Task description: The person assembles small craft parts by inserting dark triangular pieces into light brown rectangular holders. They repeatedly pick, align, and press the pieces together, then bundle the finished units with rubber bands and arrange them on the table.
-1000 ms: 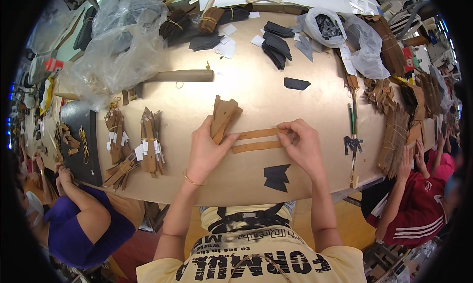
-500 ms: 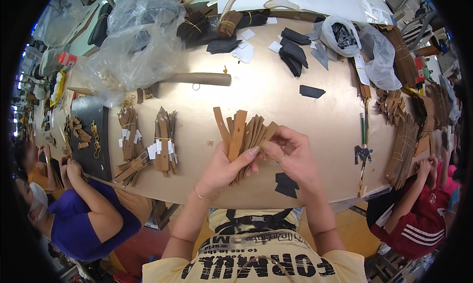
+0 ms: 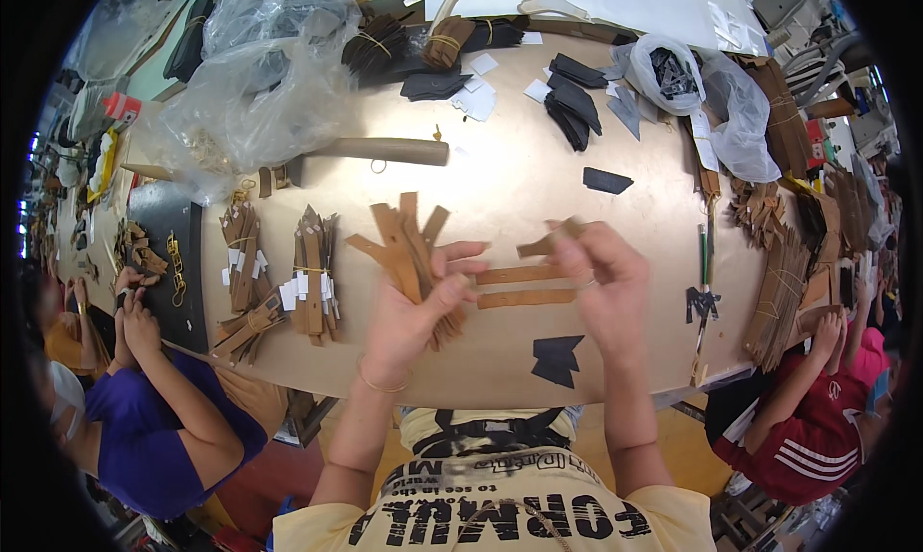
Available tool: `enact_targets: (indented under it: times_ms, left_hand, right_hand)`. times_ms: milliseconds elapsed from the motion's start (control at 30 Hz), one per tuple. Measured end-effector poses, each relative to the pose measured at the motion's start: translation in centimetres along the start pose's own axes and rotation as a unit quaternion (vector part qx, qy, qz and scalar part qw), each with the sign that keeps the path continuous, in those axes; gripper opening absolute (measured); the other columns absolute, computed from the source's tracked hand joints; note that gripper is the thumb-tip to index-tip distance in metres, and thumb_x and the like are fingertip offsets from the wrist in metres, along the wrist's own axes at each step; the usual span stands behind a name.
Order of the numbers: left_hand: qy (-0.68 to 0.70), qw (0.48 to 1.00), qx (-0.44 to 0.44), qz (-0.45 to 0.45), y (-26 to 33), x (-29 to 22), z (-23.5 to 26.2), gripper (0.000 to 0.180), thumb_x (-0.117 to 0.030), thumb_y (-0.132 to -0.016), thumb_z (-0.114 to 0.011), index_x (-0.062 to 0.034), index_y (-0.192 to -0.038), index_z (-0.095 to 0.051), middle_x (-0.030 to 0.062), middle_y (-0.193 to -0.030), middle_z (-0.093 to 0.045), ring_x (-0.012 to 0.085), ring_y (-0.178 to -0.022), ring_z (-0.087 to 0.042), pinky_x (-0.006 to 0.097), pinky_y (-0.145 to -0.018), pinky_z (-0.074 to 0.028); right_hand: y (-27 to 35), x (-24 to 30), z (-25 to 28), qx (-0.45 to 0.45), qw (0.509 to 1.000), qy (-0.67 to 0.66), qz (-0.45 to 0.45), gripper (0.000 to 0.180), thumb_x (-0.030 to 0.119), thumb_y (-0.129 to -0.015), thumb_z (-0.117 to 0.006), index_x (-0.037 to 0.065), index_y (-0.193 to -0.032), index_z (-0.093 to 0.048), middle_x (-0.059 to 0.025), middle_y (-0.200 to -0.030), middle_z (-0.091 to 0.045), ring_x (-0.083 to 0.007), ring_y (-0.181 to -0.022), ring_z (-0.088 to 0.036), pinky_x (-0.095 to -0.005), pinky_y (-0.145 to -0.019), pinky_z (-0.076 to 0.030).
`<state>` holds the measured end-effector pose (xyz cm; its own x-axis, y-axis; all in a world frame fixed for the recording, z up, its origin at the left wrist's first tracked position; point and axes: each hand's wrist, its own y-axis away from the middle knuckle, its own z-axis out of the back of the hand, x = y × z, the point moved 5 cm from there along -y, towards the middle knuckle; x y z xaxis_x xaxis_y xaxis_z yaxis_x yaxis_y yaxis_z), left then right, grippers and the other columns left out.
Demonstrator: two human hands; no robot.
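Note:
My left hand point(image 3: 411, 317) is closed around a fanned bunch of brown leather strips point(image 3: 409, 239), whose ends stick up past the fingers. Between the thumb and fingers of my right hand point(image 3: 611, 281) is a brown strip point(image 3: 538, 248), held over the table and slightly blurred. Beneath it two tan strips point(image 3: 514, 275) lie flat on the table, roughly parallel, between my hands. Part of their right ends is hidden behind my right hand. Dark cut pieces point(image 3: 557, 360) lie nearer to me.
Bundles of banded strips point(image 3: 311, 278) with white tags sit to the left. Beyond are a wooden mallet-like handle point(image 3: 385, 151), clear plastic bags point(image 3: 269, 81) and black pieces point(image 3: 572, 114). A green pen point(image 3: 703, 254) and more strip bundles point(image 3: 777, 292) lie right. People work on both sides.
My hands have moved apart, the left one leftward with the bunch. Two strips now lie on the table between them, and my right hand has a strip away from the bunch.

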<state>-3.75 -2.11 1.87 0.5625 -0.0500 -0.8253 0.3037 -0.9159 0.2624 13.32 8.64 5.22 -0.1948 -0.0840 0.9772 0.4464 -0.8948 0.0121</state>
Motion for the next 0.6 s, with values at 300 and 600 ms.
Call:
enact_targets:
  times_ms: [300, 600]
  left_hand:
    - [-0.020, 0.995, -0.092, -0.010, -0.9, -0.3, 0.5, 0.022, 0.006, -0.090, -0.063, -0.0058, -0.088, -0.044, 0.0221, -0.114, -0.064, 0.0231, -0.100, -0.068, 0.032, -0.085, -0.059]
    - [-0.032, 0.994, 0.049, 0.094, -1.3, 0.3, -0.2, 0.023, 0.002, -0.090, -0.065, -0.0056, -0.084, -0.044, 0.0199, -0.111, -0.065, 0.0215, -0.105, -0.065, 0.032, -0.085, -0.059]
  right_hand:
    - [2.6, 1.7, -3.2, 0.134, 0.934, 0.256, 0.211, 0.044, 0.020, -0.086, -0.070, 0.005, -0.127, -0.061, -0.0136, -0.138, -0.054, -0.0280, -0.121, -0.053, -0.0401, -0.102, -0.039]
    - [1.0, -4.2, -0.3, 0.234, 0.911, -0.311, -0.139, 0.064, 0.051, -0.102, -0.046, -0.001, -0.139, -0.050, -0.0152, -0.128, -0.060, -0.0241, -0.108, -0.065, -0.0363, -0.098, -0.048]
